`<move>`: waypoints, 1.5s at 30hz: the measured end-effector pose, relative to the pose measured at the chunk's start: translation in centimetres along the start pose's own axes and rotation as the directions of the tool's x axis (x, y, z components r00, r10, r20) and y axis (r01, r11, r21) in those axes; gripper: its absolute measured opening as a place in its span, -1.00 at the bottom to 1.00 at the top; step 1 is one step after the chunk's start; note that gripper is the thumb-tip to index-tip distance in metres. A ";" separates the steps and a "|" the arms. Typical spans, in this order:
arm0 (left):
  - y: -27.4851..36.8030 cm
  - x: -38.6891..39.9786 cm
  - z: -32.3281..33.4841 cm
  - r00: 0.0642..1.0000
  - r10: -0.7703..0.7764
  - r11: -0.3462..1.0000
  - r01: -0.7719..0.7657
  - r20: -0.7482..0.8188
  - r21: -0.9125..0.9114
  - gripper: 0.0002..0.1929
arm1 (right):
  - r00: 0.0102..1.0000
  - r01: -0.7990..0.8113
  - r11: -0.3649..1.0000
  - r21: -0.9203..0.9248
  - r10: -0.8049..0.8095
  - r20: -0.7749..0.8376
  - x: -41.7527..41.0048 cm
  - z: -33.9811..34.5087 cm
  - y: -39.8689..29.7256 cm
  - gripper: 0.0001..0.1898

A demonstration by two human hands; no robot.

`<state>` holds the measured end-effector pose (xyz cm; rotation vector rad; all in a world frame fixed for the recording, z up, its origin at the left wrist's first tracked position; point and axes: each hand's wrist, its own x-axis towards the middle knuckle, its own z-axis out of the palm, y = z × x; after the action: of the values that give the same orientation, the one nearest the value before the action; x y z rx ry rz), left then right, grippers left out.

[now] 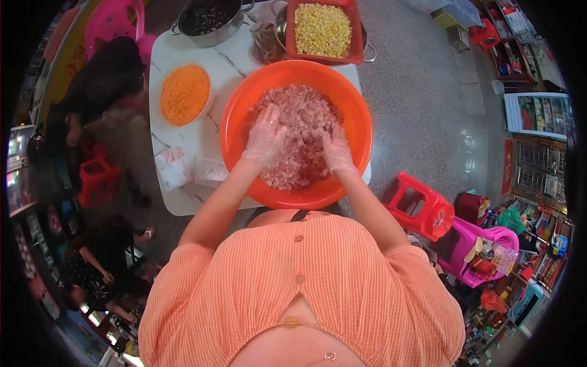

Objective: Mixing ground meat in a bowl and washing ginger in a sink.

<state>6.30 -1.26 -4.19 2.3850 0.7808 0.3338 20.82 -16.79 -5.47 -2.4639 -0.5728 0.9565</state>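
Minced meat [302,119], pink and coarse, fills the middle of a large orange plastic basin [298,200]. My left hand [266,137] wears a clear plastic glove and rests on the left side of the meat, thumb apart from the fingers. On the right side, my right hand [338,149], gloved the same way, touches the meat near the basin's inner wall. Its fingers point away from me and are spread a little, with the tips partly sunk in the mince. Neither hand visibly grips a lump.
Around the basin on the white marbled table [220,91] are a bowl of shredded orange food [185,95], a pot with dark contents [212,18], a red basket of yellow kernels [323,31] and a plastic packet [173,168]. A red stool [419,206] lies to the right. People sit at left.
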 end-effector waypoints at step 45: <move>0.3 -1.4 1.2 0.978 -0.208 0.952 0.195 0.033 0.234 -0.39 | 0.718 0.669 0.537 -0.514 -0.646 0.260 4.8 0.9 -7.4 -0.45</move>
<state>5.81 -2.81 -5.02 2.4853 1.0774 0.0943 21.85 -8.02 -4.67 -2.3197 -1.8999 0.5371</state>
